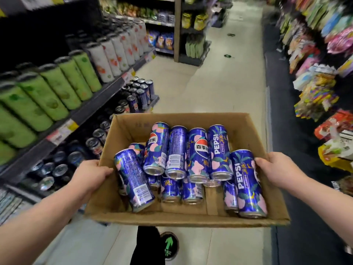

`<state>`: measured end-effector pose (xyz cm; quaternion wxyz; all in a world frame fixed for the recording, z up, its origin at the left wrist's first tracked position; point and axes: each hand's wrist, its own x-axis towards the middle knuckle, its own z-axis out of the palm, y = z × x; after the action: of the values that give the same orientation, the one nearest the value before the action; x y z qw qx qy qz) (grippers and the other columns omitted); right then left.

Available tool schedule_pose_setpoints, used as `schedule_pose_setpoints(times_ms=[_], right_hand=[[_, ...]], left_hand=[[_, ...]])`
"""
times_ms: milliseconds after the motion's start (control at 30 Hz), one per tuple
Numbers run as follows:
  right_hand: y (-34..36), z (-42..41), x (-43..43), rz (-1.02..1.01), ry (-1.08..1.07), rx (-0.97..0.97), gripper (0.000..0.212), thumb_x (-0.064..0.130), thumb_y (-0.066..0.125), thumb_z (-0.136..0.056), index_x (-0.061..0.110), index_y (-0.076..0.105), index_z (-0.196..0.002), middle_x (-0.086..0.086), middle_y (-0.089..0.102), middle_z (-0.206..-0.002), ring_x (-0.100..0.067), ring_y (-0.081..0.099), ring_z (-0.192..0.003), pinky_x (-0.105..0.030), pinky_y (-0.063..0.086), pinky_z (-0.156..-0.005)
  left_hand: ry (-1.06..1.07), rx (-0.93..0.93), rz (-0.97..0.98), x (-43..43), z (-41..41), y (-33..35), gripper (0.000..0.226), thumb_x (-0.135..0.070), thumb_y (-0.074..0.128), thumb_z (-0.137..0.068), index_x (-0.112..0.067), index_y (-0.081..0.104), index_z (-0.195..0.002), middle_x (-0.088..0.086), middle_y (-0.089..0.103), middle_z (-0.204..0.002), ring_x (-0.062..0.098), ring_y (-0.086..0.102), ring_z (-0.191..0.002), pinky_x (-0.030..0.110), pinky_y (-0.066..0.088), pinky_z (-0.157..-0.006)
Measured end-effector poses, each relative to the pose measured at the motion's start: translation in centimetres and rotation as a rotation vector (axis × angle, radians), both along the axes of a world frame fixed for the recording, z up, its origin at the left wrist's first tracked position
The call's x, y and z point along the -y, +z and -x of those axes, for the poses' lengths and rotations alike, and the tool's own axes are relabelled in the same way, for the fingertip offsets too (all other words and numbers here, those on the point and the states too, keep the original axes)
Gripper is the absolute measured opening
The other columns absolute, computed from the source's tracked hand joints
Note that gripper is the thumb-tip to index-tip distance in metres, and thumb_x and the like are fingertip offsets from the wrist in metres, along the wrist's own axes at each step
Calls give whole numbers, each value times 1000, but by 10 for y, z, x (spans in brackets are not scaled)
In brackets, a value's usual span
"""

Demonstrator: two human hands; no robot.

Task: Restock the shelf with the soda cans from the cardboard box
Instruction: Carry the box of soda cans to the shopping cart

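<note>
- While the cardboard box (248,131) is carried down the aisle, restocking looks not yet begun: at least 10 blue soda cans (197,153) lie loose on their sides inside it, some stacked on others, and none is in a grip.
- Left grip (91,175) is curled over the box's left rim; right grip (277,169) is curled over the right rim, its fingers just beside the rightmost can. Both are clamped on the box, so neither is free to pick.
- Left of the box, the shelf (80,113) carries green cans (57,87) on its board, with matching blue cans (142,92) standing in rows on the tier beneath; that lower tier is likely the target. How much free room it has cannot be told.
- Left to do, as I judge it: set the box down or hold it in 1 grip, then stand every can on that tier.
- Box's left rim sits near the shelf edge, so a turn that way risks a knock.
- Beyond the box, bare floor (219,83) runs open; to its right a snack rack (315,92) narrows the aisle, well apart from the box.
</note>
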<state>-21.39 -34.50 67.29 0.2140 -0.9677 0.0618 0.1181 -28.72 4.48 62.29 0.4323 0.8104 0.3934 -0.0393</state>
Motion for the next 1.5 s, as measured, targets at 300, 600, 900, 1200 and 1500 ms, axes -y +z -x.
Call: schedule_pose_setpoints(times_ms=[300,600,900,1200,1500], right_hand=[[53,79,-77,-13,219,-10,32,19,47,-94,18,45,-62,-25,65,-104,-35,57,-90,-29,29,-64],[78,182,-223,-59,441,35,25,18,45,-95,11,52,-71,-25,63,-100,-30,52,-84,-30,25,-58],[50,325,-409,-91,591,-3,31,25,52,-89,-3,63,-82,-22,66,-87,-34,60,-83,-35,47,-70],[43,388,-570,-89,777,7,40,21,54,-89,10,45,-52,-4,49,-57,-24,48,-61,-29,29,-49],[26,352,-724,-132,806,11,33,26,54,-90,7,55,-63,-2,55,-61,-22,52,-62,-25,31,-49]], left_hand=[[234,15,-33,-44,167,54,14,-3,66,-78,-13,61,-67,17,66,-75,28,63,-67,33,51,-63],[440,53,13,-170,347,61,13,-9,70,-71,-9,69,-83,19,71,-81,36,68,-77,47,57,-78],[640,111,-10,-290,557,94,14,5,60,-79,-1,59,-68,13,61,-65,26,58,-62,31,47,-65],[809,19,-77,-389,662,95,8,-4,64,-80,-3,60,-74,10,55,-63,26,55,-61,29,44,-59],[861,45,-103,-529,633,98,18,7,61,-78,1,59,-61,10,56,-45,23,52,-47,24,42,-39]])
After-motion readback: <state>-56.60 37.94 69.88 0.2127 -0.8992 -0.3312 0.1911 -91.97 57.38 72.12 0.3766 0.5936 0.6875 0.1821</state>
